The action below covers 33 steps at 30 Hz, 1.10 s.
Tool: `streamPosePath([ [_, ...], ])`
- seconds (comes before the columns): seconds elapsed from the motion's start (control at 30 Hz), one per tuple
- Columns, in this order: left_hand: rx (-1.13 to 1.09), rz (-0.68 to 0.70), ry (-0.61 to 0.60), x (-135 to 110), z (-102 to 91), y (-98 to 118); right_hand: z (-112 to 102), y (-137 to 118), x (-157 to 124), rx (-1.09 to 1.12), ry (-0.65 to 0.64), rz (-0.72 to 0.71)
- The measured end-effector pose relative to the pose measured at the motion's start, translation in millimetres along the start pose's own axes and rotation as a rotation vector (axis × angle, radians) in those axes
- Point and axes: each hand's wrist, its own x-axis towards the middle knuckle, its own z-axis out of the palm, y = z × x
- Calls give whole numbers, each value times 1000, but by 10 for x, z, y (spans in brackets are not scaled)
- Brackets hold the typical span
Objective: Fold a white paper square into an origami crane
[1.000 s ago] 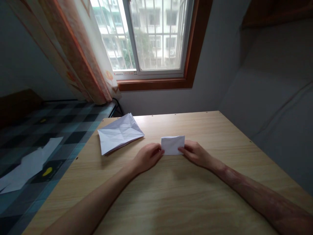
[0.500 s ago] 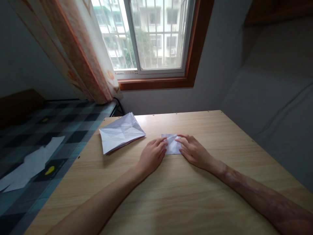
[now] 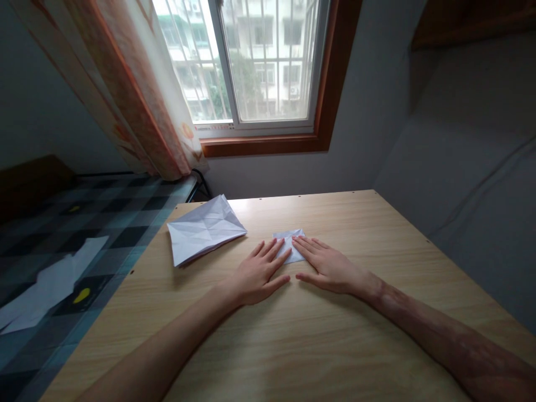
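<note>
A small folded white paper [image 3: 288,239] lies on the wooden table [image 3: 318,335] in front of me. My left hand [image 3: 259,272] lies flat and open, its fingertips resting on the paper's left part. My right hand [image 3: 326,265] is also flat and open, fingers stretched over the paper's right part. Both palms cover the near half of the paper, so only its far edge shows. A larger creased white sheet [image 3: 204,228] lies near the table's far left corner, apart from both hands.
A bed with a checked cover [image 3: 62,234] runs along the table's left side, with loose white paper [image 3: 46,285] on it. A window [image 3: 255,61] and a curtain [image 3: 138,95] stand behind the table. A grey wall [image 3: 473,156] is on the right.
Both hands went from pinching the small paper's side edges to lying flat on top of it. The paper now looks flatter and more covered.
</note>
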Motion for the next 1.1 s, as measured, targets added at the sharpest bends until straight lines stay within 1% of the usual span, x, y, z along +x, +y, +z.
streamPosePath([
  [0.2, -40, 155, -60, 4, -79, -20, -25, 137, 28, -46, 17, 94],
  [0.37, -106, 217, -104, 11, -178, -34, -18, 183, 36, -82, 34, 141],
  [0.43, -146, 241, -92, 9, -207, -35, -4, 196, 37, -91, 50, 143],
  [0.5, -197, 239, -24, 12, -205, -33, 13, 208, 38, -85, 81, 137],
  [0.53, -215, 219, 36, 18, -190, -29, 20, 213, 39, -78, 98, 134],
  [0.6, -227, 121, 215, 43, -138, -16, 29, 218, 42, -62, 126, 125],
  [0.67, -213, -38, 420, 81, -69, 1, 29, 216, 46, -42, 147, 107],
  [0.7, -207, -123, 497, 102, -35, 8, 27, 213, 48, -31, 155, 94],
  [0.73, -206, -199, 542, 122, -2, 12, 24, 209, 51, -18, 160, 79],
  [0.8, -222, -293, 549, 151, 49, 9, 18, 199, 58, 7, 162, 49],
  [0.87, -255, -326, 520, 163, 83, -11, 12, 190, 66, 29, 165, 23],
  [0.97, -359, -308, 512, 161, 106, -56, 4, 179, 80, 51, 190, 7],
  [1.1, -584, -288, 559, 161, 98, -85, -5, 174, 102, 71, 219, 7],
])
